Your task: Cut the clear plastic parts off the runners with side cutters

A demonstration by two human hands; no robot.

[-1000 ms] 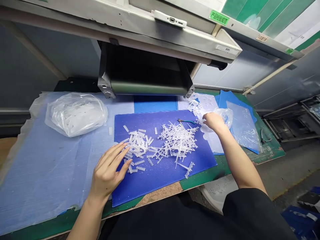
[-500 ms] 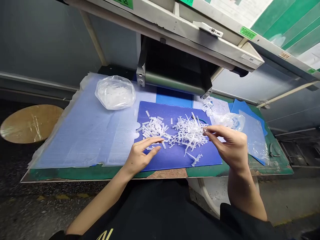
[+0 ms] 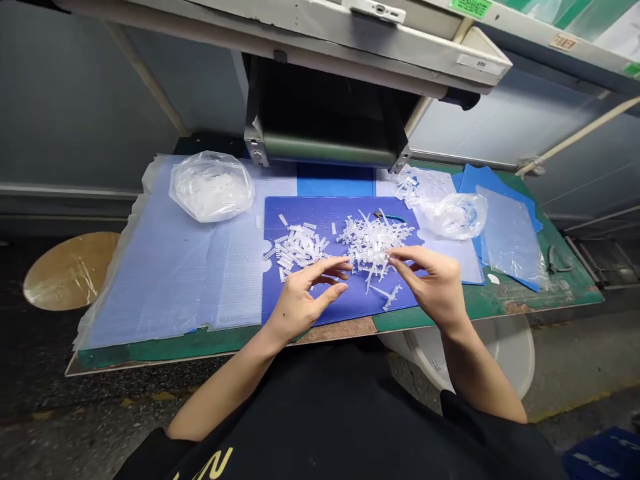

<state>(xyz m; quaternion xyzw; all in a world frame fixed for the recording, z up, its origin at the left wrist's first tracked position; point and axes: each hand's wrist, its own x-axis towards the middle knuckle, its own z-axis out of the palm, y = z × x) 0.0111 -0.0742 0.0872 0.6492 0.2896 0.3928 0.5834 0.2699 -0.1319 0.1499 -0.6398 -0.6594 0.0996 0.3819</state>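
My right hand (image 3: 434,281) pinches a small white plastic piece (image 3: 379,256) between thumb and fingertips, just above the near side of a tangled heap of white branched plastic parts (image 3: 375,233). Facing it from the left, my left hand (image 3: 306,298) has its thumb and fingers apart with nothing between them. Beyond that hand lies a pile of small white toothed plastic strips (image 3: 300,245). One branched part (image 3: 391,297) rests apart at the front. Everything lies on a blue corrugated sheet (image 3: 345,310). The held piece's outline blends into the heap.
A clear bag of white pieces (image 3: 213,190) sits at the back left, another clear bag (image 3: 460,217) at the right. Blue-handled pliers (image 3: 393,218) lie behind the heap. A conveyor end (image 3: 330,150) overhangs the back edge. Below the table stands a white bin (image 3: 515,353).
My right hand has moved left with its piece. My left hand has shifted right toward it, so the hands are closer together. The camera view has tilted and shifted.
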